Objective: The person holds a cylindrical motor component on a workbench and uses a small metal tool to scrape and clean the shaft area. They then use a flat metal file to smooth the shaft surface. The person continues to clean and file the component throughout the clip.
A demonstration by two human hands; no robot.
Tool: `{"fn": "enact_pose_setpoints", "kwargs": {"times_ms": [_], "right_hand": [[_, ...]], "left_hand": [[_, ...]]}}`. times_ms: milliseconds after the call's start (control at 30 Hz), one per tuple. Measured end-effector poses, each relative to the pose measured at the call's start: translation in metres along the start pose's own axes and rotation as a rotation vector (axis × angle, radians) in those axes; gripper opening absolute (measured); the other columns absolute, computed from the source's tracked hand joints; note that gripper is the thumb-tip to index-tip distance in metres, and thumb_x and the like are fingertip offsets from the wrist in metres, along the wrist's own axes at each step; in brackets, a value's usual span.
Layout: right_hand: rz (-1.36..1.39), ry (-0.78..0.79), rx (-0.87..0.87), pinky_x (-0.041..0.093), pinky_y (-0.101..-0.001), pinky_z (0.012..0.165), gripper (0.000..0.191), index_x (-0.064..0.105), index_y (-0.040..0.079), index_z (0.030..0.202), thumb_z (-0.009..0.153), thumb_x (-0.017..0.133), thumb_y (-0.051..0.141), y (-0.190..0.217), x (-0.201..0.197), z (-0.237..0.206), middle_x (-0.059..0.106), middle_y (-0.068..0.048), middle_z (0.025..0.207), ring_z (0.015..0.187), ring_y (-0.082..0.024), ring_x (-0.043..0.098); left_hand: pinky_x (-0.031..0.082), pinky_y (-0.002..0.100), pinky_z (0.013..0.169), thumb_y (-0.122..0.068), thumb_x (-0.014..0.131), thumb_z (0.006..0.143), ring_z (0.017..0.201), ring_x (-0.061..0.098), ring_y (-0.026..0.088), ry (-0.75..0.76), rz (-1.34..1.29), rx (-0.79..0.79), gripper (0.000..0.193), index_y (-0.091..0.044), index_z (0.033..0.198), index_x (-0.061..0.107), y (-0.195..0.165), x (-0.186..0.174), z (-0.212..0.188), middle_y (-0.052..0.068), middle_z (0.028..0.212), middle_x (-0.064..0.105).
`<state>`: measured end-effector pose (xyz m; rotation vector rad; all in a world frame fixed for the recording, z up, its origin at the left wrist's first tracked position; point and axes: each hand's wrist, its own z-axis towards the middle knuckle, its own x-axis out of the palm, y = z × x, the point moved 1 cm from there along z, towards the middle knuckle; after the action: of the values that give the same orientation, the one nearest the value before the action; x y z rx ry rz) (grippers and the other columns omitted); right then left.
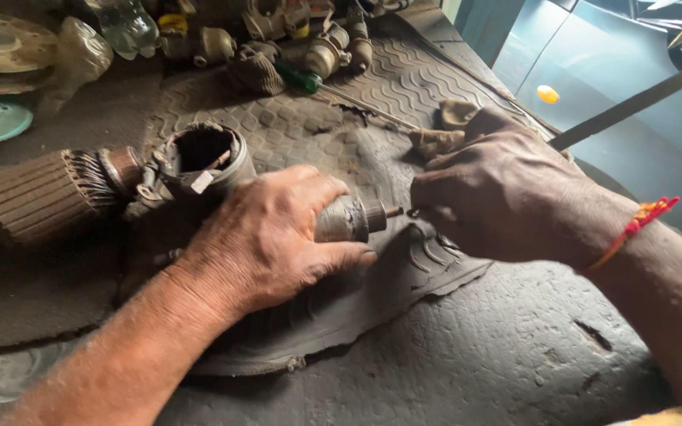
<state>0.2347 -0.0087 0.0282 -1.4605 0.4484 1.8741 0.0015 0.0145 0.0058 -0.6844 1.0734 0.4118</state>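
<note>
Your left hand [266,237] is closed around a small grey metal cylinder [346,219], which lies near the middle of the rubber mat [404,87] on the bench. Your fingers wrap over the top of the cylinder and your thumb presses along its lower side, so only its right end shows, with a short thin shaft [393,211] sticking out toward your other hand.

Your right hand [503,193] is closed too, in a fist just beside the shaft tip. It seems to pinch something small at the tip, but I cannot tell what it is, because the fingers hide it. A long flat metal file [633,102] comes out from behind this hand and points to the far right corner; whether the hand grips it I cannot tell. On your right wrist there is a red and orange thread [641,225].

To the left of your left hand stands an open round metal housing [199,162], and next to it, near the left edge, lies a ribbed motor armature [41,197]. A crumpled brown rag [444,130] lies on the mat just behind your right hand. Along the far edge of the bench there are more metal parts and a screwdriver with a green handle [303,79].
</note>
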Motion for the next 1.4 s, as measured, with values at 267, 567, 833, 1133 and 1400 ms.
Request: {"fn": "enact_pose_setpoints", "kwargs": {"times_ms": [267, 567, 833, 1133, 1400], "right_hand": [[0.033, -0.306, -0.017, 0.045, -0.0414, 0.079, 0.006, 0.071, 0.013, 0.090, 0.089, 0.077, 0.016, 0.001, -0.006, -0.006, 0.067, 0.000, 0.072, 0.070, -0.020, 0.066], [0.044, -0.283, -0.038, 0.046, -0.0413, 0.076, 0.006, 0.072, 0.014, 0.089, 0.089, 0.077, 0.017, 0.008, -0.012, -0.003, 0.065, 0.000, 0.072, 0.071, -0.021, 0.067], [0.092, -0.269, -0.066, 0.044, -0.0409, 0.076, 0.008, 0.073, 0.015, 0.091, 0.083, 0.077, 0.015, 0.008, -0.007, -0.004, 0.070, 0.001, 0.080, 0.080, -0.020, 0.070], [0.079, -0.278, -0.089, 0.044, -0.0426, 0.080, 0.008, 0.074, 0.014, 0.089, 0.083, 0.078, 0.015, 0.010, -0.007, -0.003, 0.069, 0.001, 0.079, 0.078, -0.021, 0.069], [0.083, -0.273, -0.113, 0.044, -0.0418, 0.078, 0.008, 0.072, 0.014, 0.089, 0.085, 0.078, 0.016, 0.015, -0.006, 0.002, 0.068, 0.000, 0.078, 0.077, -0.021, 0.068]], "left_hand": [[0.058, 0.047, 0.083, -0.074, 0.075, 0.069, 0.102, 0.068, 0.029, 0.082, 0.048, -0.039, 0.082, -0.011, 0.120, 0.067, 0.002, 0.006, -0.001, 0.012, 0.102, 0.065], [0.061, 0.044, 0.081, -0.077, 0.073, 0.060, 0.093, 0.074, 0.022, 0.111, -0.080, -0.220, 0.076, -0.015, 0.104, 0.068, -0.006, -0.004, 0.000, 0.004, 0.091, 0.070], [0.062, 0.045, 0.078, -0.078, 0.071, 0.066, 0.090, 0.074, 0.023, 0.109, -0.055, -0.189, 0.073, -0.012, 0.098, 0.066, -0.007, -0.004, 0.001, 0.006, 0.090, 0.069], [0.062, 0.045, 0.078, -0.076, 0.073, 0.067, 0.091, 0.073, 0.024, 0.112, -0.057, -0.200, 0.073, -0.014, 0.105, 0.064, -0.009, -0.004, 0.002, 0.006, 0.091, 0.067], [0.061, 0.046, 0.077, -0.074, 0.075, 0.067, 0.092, 0.073, 0.026, 0.076, -0.062, -0.150, 0.073, -0.012, 0.104, 0.063, -0.010, -0.004, 0.002, 0.008, 0.091, 0.067]]}}
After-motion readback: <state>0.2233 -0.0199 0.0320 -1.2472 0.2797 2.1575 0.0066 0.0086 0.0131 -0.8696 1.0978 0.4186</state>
